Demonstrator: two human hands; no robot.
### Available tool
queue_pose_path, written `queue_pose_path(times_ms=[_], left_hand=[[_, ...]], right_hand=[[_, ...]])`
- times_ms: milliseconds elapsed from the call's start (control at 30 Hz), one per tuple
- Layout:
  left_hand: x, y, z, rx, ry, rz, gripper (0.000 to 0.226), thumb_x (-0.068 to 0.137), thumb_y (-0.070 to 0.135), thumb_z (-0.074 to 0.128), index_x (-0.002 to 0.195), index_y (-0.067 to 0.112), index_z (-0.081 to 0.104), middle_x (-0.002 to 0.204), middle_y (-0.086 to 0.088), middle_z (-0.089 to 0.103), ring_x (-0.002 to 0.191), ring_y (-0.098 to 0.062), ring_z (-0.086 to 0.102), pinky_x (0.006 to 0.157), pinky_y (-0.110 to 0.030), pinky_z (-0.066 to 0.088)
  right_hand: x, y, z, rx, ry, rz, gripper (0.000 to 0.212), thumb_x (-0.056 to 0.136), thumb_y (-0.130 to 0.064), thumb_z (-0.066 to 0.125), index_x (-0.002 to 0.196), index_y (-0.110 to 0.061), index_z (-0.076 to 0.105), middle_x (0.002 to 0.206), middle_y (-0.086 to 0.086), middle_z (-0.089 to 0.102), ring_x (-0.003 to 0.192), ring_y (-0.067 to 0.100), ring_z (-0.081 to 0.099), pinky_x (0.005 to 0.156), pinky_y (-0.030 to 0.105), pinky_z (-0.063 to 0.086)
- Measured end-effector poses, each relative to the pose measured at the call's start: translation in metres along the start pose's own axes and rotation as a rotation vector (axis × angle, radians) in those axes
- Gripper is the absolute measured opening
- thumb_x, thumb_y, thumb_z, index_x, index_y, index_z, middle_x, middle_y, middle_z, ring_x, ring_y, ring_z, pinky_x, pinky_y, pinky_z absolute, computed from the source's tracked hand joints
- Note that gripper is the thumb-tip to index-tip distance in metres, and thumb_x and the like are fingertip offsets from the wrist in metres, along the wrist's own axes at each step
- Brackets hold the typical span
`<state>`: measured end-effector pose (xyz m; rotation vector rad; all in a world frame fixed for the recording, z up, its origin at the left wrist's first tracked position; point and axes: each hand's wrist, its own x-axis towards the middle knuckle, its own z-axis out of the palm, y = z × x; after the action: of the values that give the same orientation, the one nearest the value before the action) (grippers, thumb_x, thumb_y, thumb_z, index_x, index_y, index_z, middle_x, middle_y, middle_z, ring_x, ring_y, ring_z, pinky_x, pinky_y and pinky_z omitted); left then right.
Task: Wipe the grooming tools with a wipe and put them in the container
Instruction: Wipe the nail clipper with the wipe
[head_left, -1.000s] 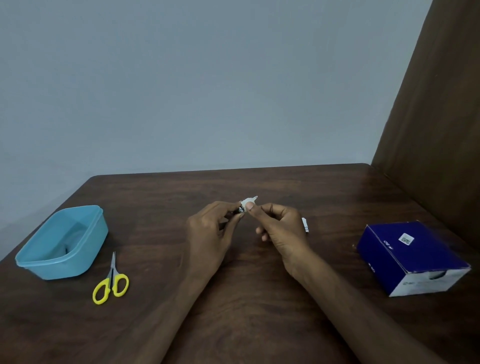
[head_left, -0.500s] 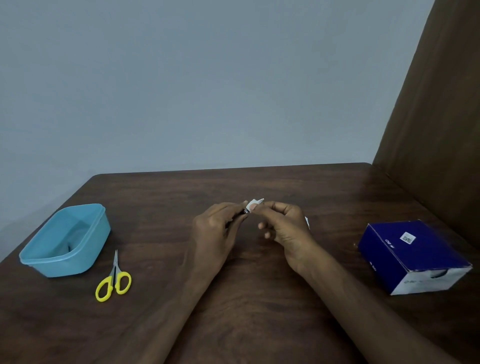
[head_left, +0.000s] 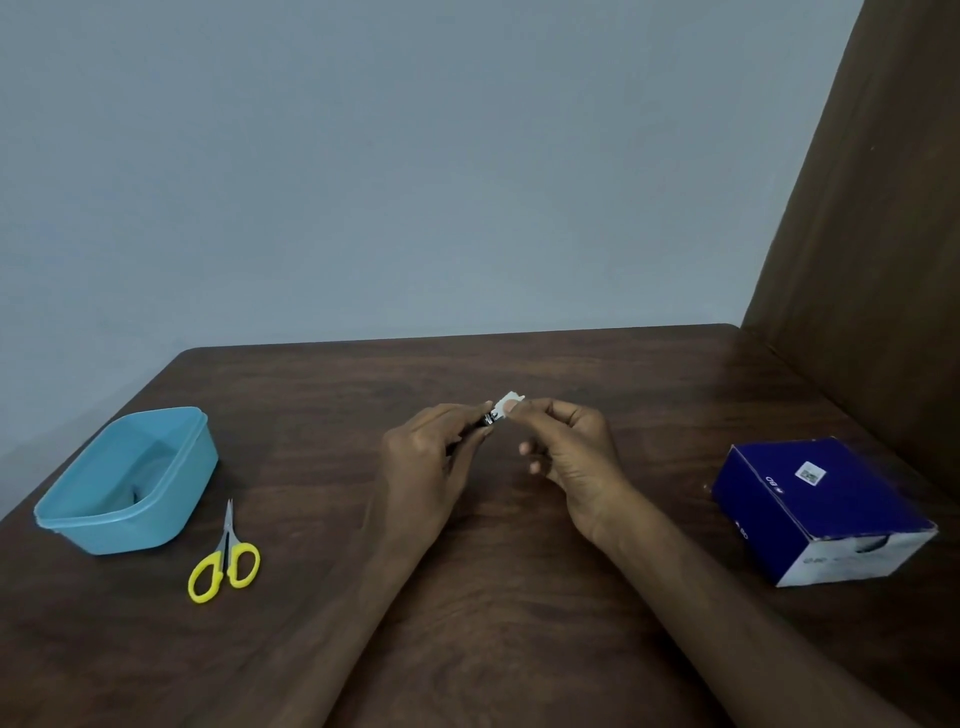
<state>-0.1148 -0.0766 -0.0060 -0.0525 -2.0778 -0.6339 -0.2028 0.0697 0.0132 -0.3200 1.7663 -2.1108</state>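
Over the middle of the brown table, my left hand (head_left: 431, 462) grips a small dark metal grooming tool (head_left: 487, 419); only its tip shows between the fingers. My right hand (head_left: 569, 457) pinches a small white wipe (head_left: 508, 405) against that tip. A blue plastic container (head_left: 127, 480) stands open at the far left, with something dark lying inside. Small scissors with yellow handles (head_left: 226, 558) lie closed on the table just right of the container, blades pointing away from me.
A dark blue cardboard box (head_left: 821, 514) with a white end sits at the right of the table (head_left: 363, 374). A brown panel (head_left: 872, 208) rises along the right side. A grey wall stands behind the table's far edge.
Both hands have stayed together at the table's middle; the wipe has shifted slightly over the tool's tip. The view has drifted a little. The scissors, container and box have not moved.
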Motion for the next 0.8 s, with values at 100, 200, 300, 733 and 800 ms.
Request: queue_pose_path(times_ms=[100,200,300,733,800], left_hand=[[0.000,-0.001,0.001,0.002,0.011,0.000,0.021,0.094,0.011,0.080,0.115,0.014,0.083,0.111,0.006,0.081,0.098,-0.004,0.075,0.083,-0.021,0.061],[-0.001,-0.002,0.001,0.004,-0.007,-0.001,0.020,0.095,0.014,0.079,0.115,0.013,0.083,0.111,0.005,0.081,0.099,-0.005,0.075,0.084,-0.025,0.062],[-0.001,-0.001,0.001,-0.001,-0.021,0.007,0.020,0.095,0.014,0.079,0.115,0.012,0.082,0.108,0.004,0.081,0.095,-0.001,0.072,0.084,-0.017,0.059],[0.007,-0.004,-0.003,-0.608,-0.109,-0.660,0.018,0.096,0.014,0.077,0.113,0.012,0.077,0.093,-0.006,0.084,0.088,-0.015,0.079,0.081,-0.032,0.066],[0.006,-0.003,-0.003,-0.611,-0.145,-0.648,0.016,0.095,0.013,0.078,0.110,0.009,0.079,0.089,-0.008,0.083,0.084,-0.015,0.079,0.077,-0.025,0.063]], right_hand=[[-0.002,0.000,0.001,-0.128,-0.064,-0.037,0.018,0.087,-0.027,0.085,0.072,-0.020,0.079,0.067,-0.007,0.066,0.058,0.007,0.056,0.051,0.024,0.041],[-0.001,0.000,0.000,-0.040,-0.012,-0.018,0.012,0.085,-0.024,0.087,0.077,-0.017,0.081,0.077,-0.001,0.069,0.058,0.007,0.056,0.051,0.024,0.041],[0.003,-0.002,-0.002,0.156,0.107,0.037,0.011,0.084,-0.020,0.086,0.090,-0.013,0.082,0.078,-0.004,0.070,0.053,0.005,0.054,0.047,0.020,0.038],[-0.003,0.013,-0.003,-0.835,0.217,-0.737,0.006,0.091,-0.036,0.081,0.095,-0.033,0.082,0.093,-0.017,0.070,0.060,-0.008,0.052,0.059,0.020,0.042],[-0.007,0.014,-0.001,-0.867,0.193,-0.758,0.009,0.093,-0.041,0.078,0.097,-0.033,0.081,0.095,-0.016,0.068,0.059,-0.004,0.049,0.055,0.025,0.043]])
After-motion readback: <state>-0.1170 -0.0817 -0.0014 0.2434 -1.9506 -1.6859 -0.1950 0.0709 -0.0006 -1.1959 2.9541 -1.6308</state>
